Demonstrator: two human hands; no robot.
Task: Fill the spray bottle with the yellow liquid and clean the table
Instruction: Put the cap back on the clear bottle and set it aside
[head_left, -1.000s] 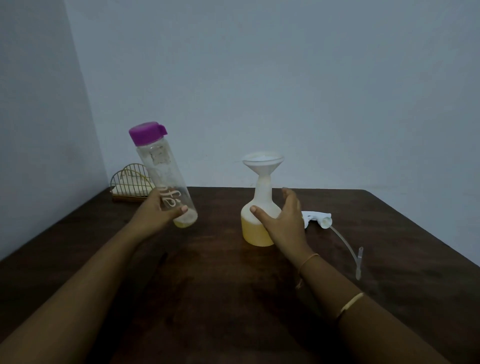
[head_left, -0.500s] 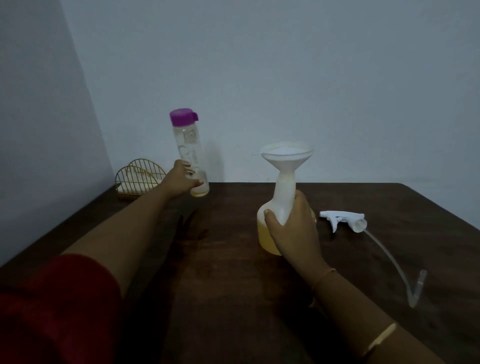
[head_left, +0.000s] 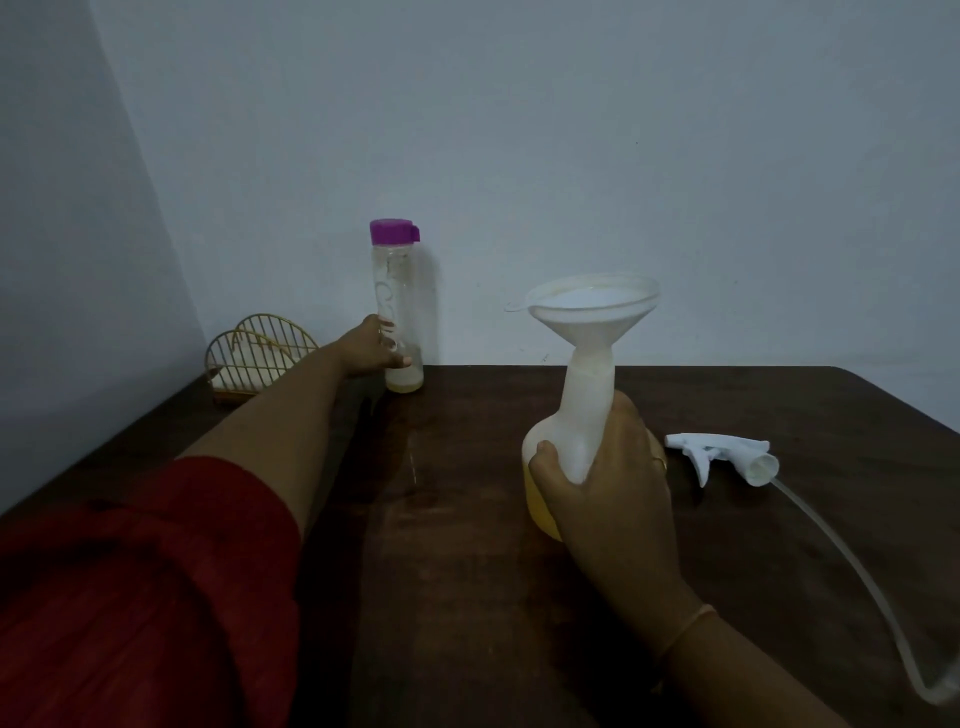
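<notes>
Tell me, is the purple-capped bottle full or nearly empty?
Nearly empty: the purple-capped bottle holds only a thin yellow layer at its bottom.

Dark wood table (head_left: 467, 597) – faint sheen; clear bottle (head_left: 397, 312), matt white plastic funnel (head_left: 592, 312).

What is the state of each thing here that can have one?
Clear bottle: upright on table, cap on, nearly empty.
Spray bottle: open, partly filled yellow.
Funnel: seated in its neck.
Spray head: detached, lying on table.
Left hand: holds clear bottle.
Right hand: grips spray bottle.
</notes>
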